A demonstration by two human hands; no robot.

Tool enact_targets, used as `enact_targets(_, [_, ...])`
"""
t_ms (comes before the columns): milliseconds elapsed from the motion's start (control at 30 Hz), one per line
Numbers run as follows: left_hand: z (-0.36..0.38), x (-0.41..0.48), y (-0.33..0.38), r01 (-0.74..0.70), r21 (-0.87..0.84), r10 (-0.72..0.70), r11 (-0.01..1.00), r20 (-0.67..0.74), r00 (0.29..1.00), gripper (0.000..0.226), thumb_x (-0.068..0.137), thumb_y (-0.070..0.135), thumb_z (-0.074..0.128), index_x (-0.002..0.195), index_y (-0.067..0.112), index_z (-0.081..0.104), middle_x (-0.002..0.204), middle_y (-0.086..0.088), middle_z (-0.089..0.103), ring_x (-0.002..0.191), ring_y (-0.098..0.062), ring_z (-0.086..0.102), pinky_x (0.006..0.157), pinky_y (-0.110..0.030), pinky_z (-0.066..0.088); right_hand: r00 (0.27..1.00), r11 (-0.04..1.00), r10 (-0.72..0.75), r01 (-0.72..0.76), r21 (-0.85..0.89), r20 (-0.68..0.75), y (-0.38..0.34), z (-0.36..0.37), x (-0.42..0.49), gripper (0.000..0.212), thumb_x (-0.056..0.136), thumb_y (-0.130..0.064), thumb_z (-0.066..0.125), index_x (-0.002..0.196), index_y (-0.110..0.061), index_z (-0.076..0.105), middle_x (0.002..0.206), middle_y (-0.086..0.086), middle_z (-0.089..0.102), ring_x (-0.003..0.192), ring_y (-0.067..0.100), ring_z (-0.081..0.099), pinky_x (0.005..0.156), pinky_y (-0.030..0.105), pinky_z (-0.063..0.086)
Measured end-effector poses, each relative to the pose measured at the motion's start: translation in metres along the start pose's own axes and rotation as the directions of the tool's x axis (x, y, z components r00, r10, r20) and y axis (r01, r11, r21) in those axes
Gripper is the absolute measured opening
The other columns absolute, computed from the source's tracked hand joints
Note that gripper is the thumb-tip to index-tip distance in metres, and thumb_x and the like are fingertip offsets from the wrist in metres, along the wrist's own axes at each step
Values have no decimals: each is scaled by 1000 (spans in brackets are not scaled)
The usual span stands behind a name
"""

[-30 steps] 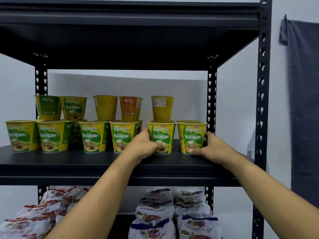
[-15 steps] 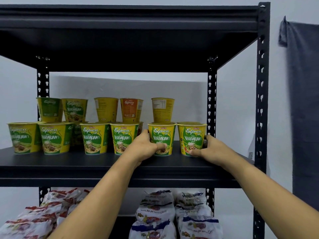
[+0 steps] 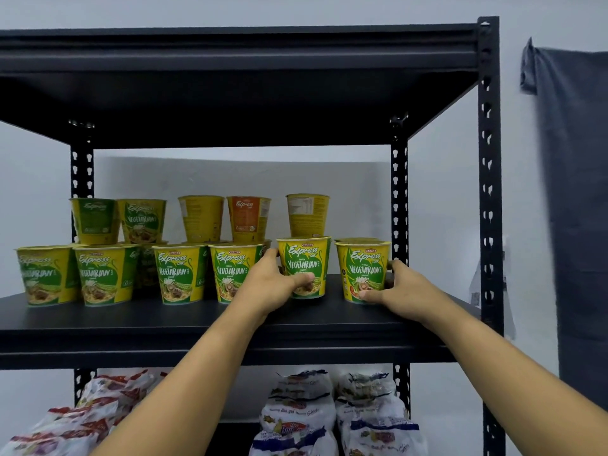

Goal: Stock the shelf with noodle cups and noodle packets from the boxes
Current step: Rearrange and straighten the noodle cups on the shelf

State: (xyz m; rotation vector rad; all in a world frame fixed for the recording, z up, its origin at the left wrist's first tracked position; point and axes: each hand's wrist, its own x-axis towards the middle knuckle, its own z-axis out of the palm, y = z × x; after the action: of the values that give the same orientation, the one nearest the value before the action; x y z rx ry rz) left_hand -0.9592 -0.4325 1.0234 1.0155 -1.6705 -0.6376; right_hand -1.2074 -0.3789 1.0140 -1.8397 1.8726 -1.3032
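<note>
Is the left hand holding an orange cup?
No, the left hand grips a yellow-and-green cup; the orange cup stands untouched above.

Below the black metal shelf board (image 3: 197,327), red-and-white noodle packets (image 3: 82,419) and blue-and-white noodle packets (image 3: 296,419) run off the bottom edge. On it, front yellow-green noodle cups (image 3: 177,274) mask a back row and hide fingers of the left hand (image 3: 266,287) and right hand (image 3: 398,287).

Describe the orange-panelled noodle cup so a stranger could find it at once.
Start at the black rack and its middle shelf, which holds yellow and green noodle cups. In the upper tier of five, the orange cup is fourth from the left. It alone shows an orange panel; the yellow cups beside it show plain backs.
</note>
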Motion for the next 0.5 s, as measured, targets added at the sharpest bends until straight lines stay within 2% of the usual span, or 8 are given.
enact_targets(133, [-2, -2, 6, -104, 23, 106, 994, -132, 986, 48, 81, 40, 85, 117, 35, 54, 109, 16, 68, 104, -9, 65, 96, -38, 54, 1000, 999, -26, 26, 25, -15, -2, 0, -4, 58, 77, -37, 88, 113, -34, 43, 117, -10, 65, 100, 9, 60, 83, 29, 44])
enact_targets(200, [-2, -4, 10, -178, 51, 184, 983, -181, 966, 46, 84, 43, 81, 119, 37, 52, 104, 19, 66, 98, -1, 62, 83, -25, 50, 1000, 999, -29, 29, 38, -8, -4, -1, -6, 59, 77, -36, 89, 113, -34, 42, 108, -13, 61, 94, 5, 58, 79, 26, 45])
enact_targets(267, [-1, -6, 15, -241, 57, 247, 969, -218, 944, 45, 86, 42, 79, 121, 37, 52, 103, 21, 66, 94, 6, 59, 73, -14, 42, 1000, 998, -28, 28, 48, -13, -3, 0, -6, 62, 74, -37, 90, 114, -35, 42, 107, -15, 60, 95, 5, 60, 82, 27, 45])
enact_targets(367, [0, 2, 21, -299, -2, 288, 954, -262, 921, 47, 87, 45, 78, 127, 36, 56, 108, 19, 70, 102, 2, 63, 78, -17, 47, 1000, 998, -29, 29, 49, -13, -4, -1, -6, 66, 72, -40, 91, 116, -35, 42, 108, -16, 61, 99, 6, 61, 85, 28, 45])
enact_targets(500, [-1, 16, 39, -325, -35, 307, 945, -247, 919, 48, 88, 50, 76, 129, 35, 56, 108, 19, 69, 104, 3, 61, 78, -20, 47, 999, 999, -36, 36, 39, 7, -6, -1, -6, 67, 71, -43, 91, 118, -37, 43, 108, -17, 62, 97, 2, 60, 81, 26, 45])
